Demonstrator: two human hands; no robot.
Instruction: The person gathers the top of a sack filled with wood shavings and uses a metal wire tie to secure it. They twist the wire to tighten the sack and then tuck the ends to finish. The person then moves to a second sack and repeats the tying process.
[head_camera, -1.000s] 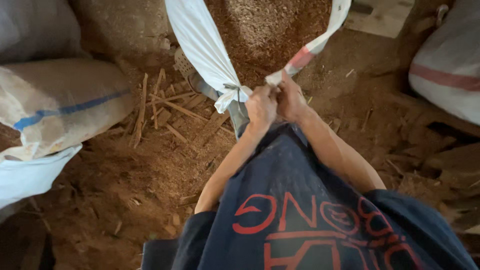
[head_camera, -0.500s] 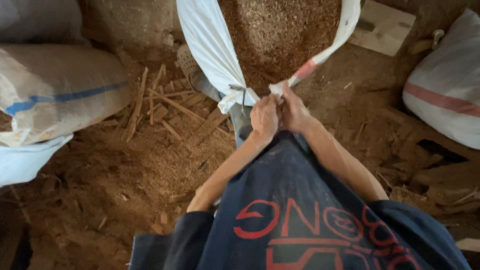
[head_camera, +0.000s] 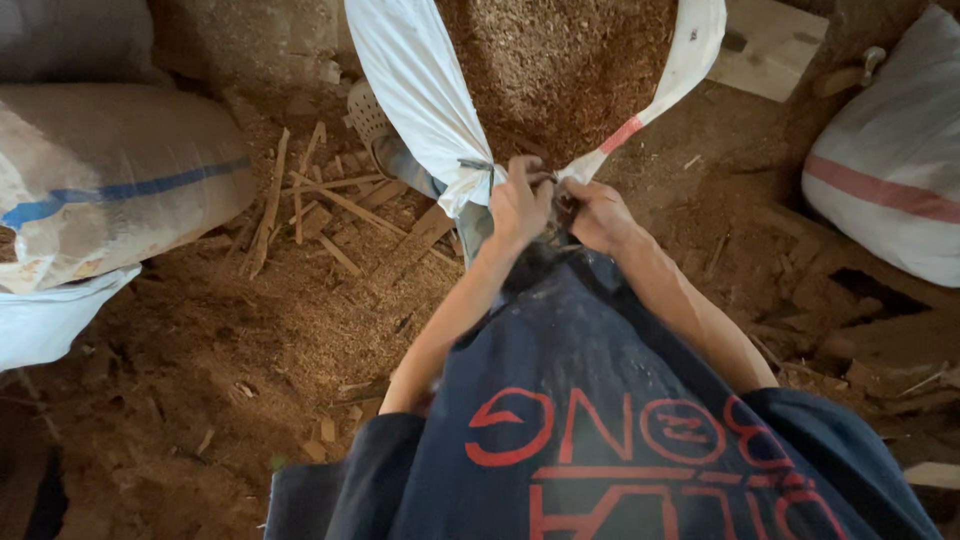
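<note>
A white woven sack stands open in front of me, filled with brown sawdust. A red stripe runs along its right rim. My left hand grips the gathered near edge of the sack's mouth. My right hand sits right beside it, fingers closed on the same bunched fabric, and the two hands touch. A dark blue shirt with red print covers the lower middle of the view.
Filled sacks lie at the left and right. Wood strips are scattered on the sawdust-covered floor. A pale board lies at the top right; a sandal rests by the sack.
My hands stay together at the sack's edge, with the view shifting slightly so the side sacks sit lower in the frame. The grip looks tighter now.
</note>
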